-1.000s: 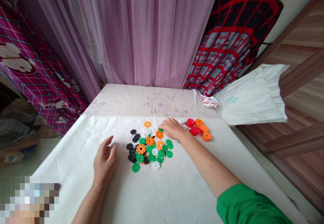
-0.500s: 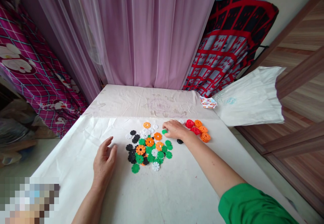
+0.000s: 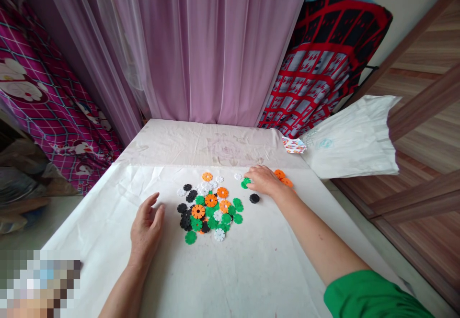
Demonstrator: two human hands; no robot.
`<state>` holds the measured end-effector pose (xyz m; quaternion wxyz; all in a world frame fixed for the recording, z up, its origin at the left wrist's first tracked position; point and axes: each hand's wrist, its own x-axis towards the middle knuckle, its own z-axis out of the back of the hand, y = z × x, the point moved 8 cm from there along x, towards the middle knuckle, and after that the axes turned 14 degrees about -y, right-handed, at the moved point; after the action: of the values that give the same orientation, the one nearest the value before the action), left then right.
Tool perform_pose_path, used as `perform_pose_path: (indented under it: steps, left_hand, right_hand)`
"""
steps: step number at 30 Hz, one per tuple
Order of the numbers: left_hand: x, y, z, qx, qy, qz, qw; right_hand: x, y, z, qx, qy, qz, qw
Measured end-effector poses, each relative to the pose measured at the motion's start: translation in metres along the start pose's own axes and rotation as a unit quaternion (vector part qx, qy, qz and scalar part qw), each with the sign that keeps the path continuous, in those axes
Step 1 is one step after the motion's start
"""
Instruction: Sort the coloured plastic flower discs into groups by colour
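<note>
My right hand [image 3: 265, 181] is at the far right of the pile, its fingertips closed on a green notched plastic disc [image 3: 246, 183]. A white disc [image 3: 238, 176] lies just beyond it, and a black disc [image 3: 254, 198] lies below the fingers. Orange discs [image 3: 279, 175] show past my wrist; my hand and forearm hide the red ones. My left hand [image 3: 146, 227] rests at the left of the loose pile, fingers apart, holding nothing. In the pile are orange discs [image 3: 198, 211], green discs [image 3: 190, 237], black discs [image 3: 182, 208] and white discs [image 3: 219, 234].
A white cloth [image 3: 215, 279] covers the table. At its back right corner a small patterned paper piece [image 3: 293, 145] lies beside a white bag [image 3: 355, 138]. Pink curtains [image 3: 215, 45] hang behind, and a wooden cabinet [image 3: 427, 117] stands at right.
My right hand has moved right with the green disc, away from the pile and over the red discs. The black disc now shows fully. My left hand has stayed in place.
</note>
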<state>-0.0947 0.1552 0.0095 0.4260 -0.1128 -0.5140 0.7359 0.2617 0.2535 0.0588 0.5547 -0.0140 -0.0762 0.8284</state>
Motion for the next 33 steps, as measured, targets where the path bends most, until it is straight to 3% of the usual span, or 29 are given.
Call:
perform_pose_path:
  steps: [9, 14, 17, 24, 33]
  left_hand:
    - [0.000, 0.001, 0.000, -0.004, -0.002, 0.003, 1.000]
    - [0.000, 0.002, 0.000, 0.005, 0.003, 0.005, 1.000]
    - [0.000, 0.000, 0.000, 0.003, 0.000, 0.001, 1.000]
    - [-0.001, 0.000, 0.000, 0.003, 0.004, -0.002, 1.000]
    - [0.000, -0.002, 0.000, 0.008, 0.012, 0.007, 1.000]
  right_hand:
    - [0.000, 0.008, -0.004, 0.006, 0.020, -0.004, 1.000]
    - [-0.003, 0.009, 0.008, 0.035, -0.010, -0.024, 0.999]
    - [-0.010, 0.023, 0.012, 0.058, -0.011, -0.003, 0.998]
    - [-0.030, 0.061, 0.002, 0.094, 0.032, 0.033, 0.995]
    - [-0.028, 0.060, -0.010, 0.131, 0.031, -0.001, 0.991]
